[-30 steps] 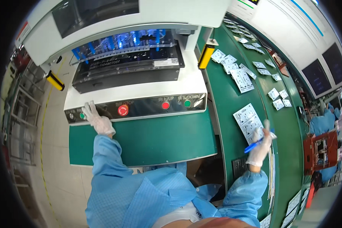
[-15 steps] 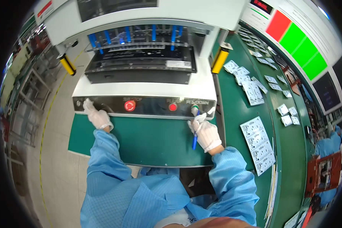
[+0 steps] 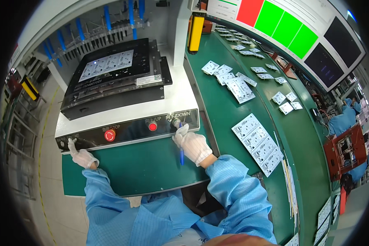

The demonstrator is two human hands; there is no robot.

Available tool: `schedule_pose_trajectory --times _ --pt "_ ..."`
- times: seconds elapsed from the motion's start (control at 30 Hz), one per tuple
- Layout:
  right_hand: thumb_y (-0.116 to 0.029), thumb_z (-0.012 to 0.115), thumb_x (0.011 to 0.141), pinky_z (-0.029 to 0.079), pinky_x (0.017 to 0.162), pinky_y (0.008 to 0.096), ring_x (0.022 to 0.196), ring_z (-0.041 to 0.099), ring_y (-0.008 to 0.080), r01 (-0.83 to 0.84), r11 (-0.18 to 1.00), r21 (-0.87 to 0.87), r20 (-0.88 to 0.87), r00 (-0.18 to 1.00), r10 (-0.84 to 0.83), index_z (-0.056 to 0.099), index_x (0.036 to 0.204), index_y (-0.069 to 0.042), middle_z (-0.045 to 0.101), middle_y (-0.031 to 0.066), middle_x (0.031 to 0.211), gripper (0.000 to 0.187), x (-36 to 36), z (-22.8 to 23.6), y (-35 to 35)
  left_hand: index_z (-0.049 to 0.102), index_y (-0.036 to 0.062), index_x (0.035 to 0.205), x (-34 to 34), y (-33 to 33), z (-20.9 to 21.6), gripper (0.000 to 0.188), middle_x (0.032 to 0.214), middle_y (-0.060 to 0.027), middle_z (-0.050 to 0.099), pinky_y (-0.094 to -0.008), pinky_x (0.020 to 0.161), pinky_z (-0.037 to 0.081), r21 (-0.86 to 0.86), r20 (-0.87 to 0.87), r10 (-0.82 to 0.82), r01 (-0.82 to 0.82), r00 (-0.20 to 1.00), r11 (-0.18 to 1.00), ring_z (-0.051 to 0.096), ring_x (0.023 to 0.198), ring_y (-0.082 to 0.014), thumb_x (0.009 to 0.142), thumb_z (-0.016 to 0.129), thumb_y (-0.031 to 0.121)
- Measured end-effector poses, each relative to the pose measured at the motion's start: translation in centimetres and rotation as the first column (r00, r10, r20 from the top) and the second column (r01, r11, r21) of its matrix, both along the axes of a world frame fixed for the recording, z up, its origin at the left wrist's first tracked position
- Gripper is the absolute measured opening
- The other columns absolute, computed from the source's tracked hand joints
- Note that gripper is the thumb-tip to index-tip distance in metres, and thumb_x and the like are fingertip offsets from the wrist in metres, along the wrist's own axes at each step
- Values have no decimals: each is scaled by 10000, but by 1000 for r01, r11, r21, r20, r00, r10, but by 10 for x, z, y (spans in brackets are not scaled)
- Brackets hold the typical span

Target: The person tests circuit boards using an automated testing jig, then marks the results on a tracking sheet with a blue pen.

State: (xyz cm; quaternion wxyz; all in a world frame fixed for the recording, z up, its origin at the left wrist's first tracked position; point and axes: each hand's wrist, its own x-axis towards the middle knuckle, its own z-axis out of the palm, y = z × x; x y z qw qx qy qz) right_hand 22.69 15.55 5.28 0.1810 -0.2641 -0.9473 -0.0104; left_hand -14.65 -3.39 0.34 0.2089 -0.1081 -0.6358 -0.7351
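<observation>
The left hand [image 3: 83, 158], in a thin white glove, is open and holds no object that I can see; one finger is stretched up to the left end of the long black control panel [image 3: 131, 132]. The right hand [image 3: 194, 147], in a similar glove, is closed around a slim blue plastic pen [image 3: 181, 156], which points down toward the person, and its fingertips are at the right end of the same panel. I cannot tell if either hand presses a button.

To the left of the left hand there is a pale tiled floor [image 3: 49, 172] with a yellow line. Ahead of this hand stands a black box-shaped fixture [image 3: 115, 96], and a white rectangular circuit board [image 3: 106, 65] lies flat on its top. Above it hang upright blue rods [image 3: 107, 18]. Between the hands, on the panel, are a red mushroom-shaped button [image 3: 110, 135] and, nearer to the right hand, a smaller round red button [image 3: 153, 126]. A green tabletop [image 3: 143, 164] lies below both hands.

Ahead of the right hand, to its right, is a yellow-and-black post [image 3: 196, 35]. Also to its right, a large white circuit panel [image 3: 258, 143] lies on a green bench [image 3: 221, 135]. Farther right there is a reddish-brown frame [image 3: 346, 149].
</observation>
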Motion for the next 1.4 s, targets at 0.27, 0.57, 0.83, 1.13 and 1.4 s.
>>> schedule_pose_trajectory --times 0.27,0.57,0.83,1.13,1.4 --pt "-217 542 906 456 421 421 527 601 292 38 999 -9 -103 994 -38 461 917 -22 589 134 646 212 0 -4 3 593 27 1218 -11 -7 -8 318 1122 -81 613 -291 955 383 -403 -201 106 -181 974 897 548 1032 -185 948 461 132" --pt "-230 524 935 478 444 428 500 597 326 -72 995 65 -149 985 81 473 909 -24 568 150 566 213 7 3 15 559 7 1240 -2 -12 5 591 1345 -210 488 -387 1128 250 -496 -331 41 -211 943 842 361 1347 -332 703 373 -155" --pt "-348 505 958 417 392 418 438 563 297 -100 995 13 -195 976 101 421 1323 -164 529 119 515 418 20 12 -3 441 203 1382 110 45 25 793 1443 -196 357 -441 1110 313 -491 -683 -407 31 607 871 321 1345 -422 692 440 -189" --pt "-398 522 926 483 463 416 541 626 291 4 992 -123 -78 997 -14 440 1326 -197 612 139 656 455 54 29 -25 593 -7 1030 229 91 40 277 946 -113 643 -367 891 466 -404 160 -985 915 67 -3 620 887 -225 980 477 239" --pt "-254 499 873 432 396 414 496 623 280 108 961 -255 79 993 -91 527 1055 -98 607 69 612 242 57 26 -27 467 -38 1332 254 134 63 578 1085 -95 609 -255 849 418 -168 531 -785 868 -320 -467 541 945 -130 1033 282 422"
